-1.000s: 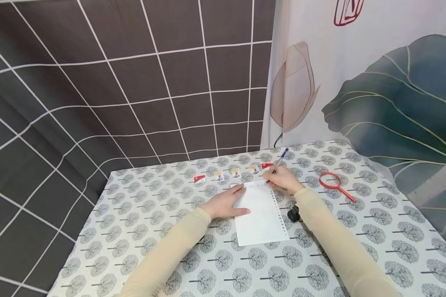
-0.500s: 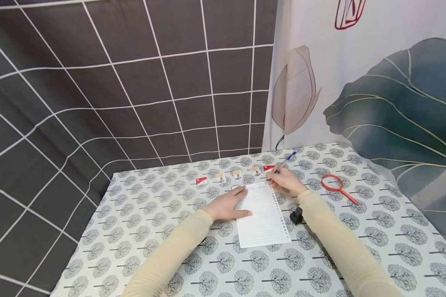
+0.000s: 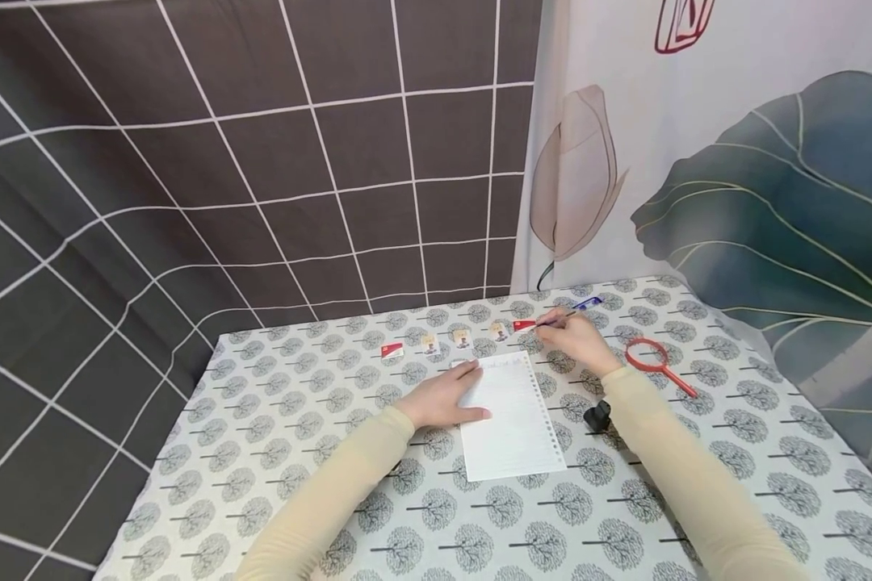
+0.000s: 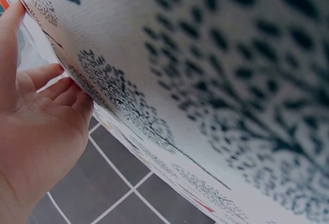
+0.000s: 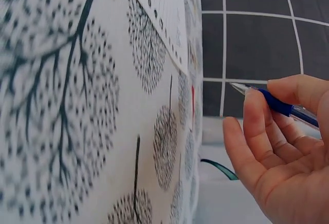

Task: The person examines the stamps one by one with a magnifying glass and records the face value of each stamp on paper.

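Note:
A white sheet of lined paper with holes down its right edge lies on the patterned tablecloth; faint writing runs along its top. My left hand rests on the sheet's left side, fingers and thumb extended. In my right hand I pinch a blue pen, lifted off the paper, beyond its top right corner. The right wrist view shows the pen's tip bare, pointing away from the palm. Close to the right hand lies a red and white card, at the right end of a row.
The row continues left with small picture cards and another red and white card. A red magnifying glass lies to the right. A dark gridded curtain hangs behind the table.
My right hand has lifted from the paper's top right corner and moved right and slightly away, carrying the pen, which now leans lower. My left hand stays on the paper.

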The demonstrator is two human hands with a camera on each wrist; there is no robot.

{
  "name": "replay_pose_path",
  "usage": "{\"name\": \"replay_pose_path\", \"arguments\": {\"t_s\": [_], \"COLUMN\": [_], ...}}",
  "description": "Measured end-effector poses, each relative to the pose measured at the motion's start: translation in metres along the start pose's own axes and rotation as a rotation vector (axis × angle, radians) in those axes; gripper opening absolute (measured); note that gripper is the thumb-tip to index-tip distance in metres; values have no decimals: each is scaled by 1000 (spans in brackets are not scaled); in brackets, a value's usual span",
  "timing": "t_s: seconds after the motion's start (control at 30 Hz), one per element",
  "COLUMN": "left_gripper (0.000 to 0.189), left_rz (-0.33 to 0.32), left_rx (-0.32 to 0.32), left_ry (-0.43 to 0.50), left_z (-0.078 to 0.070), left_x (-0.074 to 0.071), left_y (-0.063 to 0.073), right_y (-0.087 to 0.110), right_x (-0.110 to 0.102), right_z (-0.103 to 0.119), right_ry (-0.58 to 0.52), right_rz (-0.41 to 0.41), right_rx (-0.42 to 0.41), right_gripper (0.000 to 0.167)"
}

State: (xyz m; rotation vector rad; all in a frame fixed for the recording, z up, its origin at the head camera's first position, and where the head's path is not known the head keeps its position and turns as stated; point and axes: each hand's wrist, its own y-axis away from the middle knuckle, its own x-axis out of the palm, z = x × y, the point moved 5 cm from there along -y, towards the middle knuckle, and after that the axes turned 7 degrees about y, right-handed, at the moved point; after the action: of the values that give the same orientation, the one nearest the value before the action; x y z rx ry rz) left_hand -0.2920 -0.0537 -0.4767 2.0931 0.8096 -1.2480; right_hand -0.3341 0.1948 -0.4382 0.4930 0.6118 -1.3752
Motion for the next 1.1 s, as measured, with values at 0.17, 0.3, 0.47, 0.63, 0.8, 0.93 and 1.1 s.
{"name": "replay_pose_path", "arguments": {"t_s": [0.17, 0.3, 0.47, 0.63, 0.8, 0.93, 1.1], "left_gripper": [93, 93, 92, 92, 90, 91, 92], "left_rz": [14, 11, -8, 1, -4, -5, 0], "left_rx": [0, -2, 0, 10, 7, 10, 17], "left_ry": [9, -10, -3, 7, 3, 4, 2], "left_z": [0, 4, 5, 2, -1, 1, 2], "left_x": [2, 3, 2, 3, -1, -1, 0], "left_y": [0, 1, 2, 4, 2, 2, 1], "right_y": [5, 4, 4, 10, 15, 18, 20], "right_x": [-10, -14, -18, -23, -29, -27, -25], "right_z": [-1, 2, 7, 6, 15, 23, 20], "right_ry": [85, 88, 122, 100, 142, 349, 432], "right_rz": [-21, -58, -100, -78, -109, -146, -111], "right_rx": [15, -7, -76, -137, -414, -580, -576], "right_gripper": [28, 24, 20, 20, 20, 21, 27]}}
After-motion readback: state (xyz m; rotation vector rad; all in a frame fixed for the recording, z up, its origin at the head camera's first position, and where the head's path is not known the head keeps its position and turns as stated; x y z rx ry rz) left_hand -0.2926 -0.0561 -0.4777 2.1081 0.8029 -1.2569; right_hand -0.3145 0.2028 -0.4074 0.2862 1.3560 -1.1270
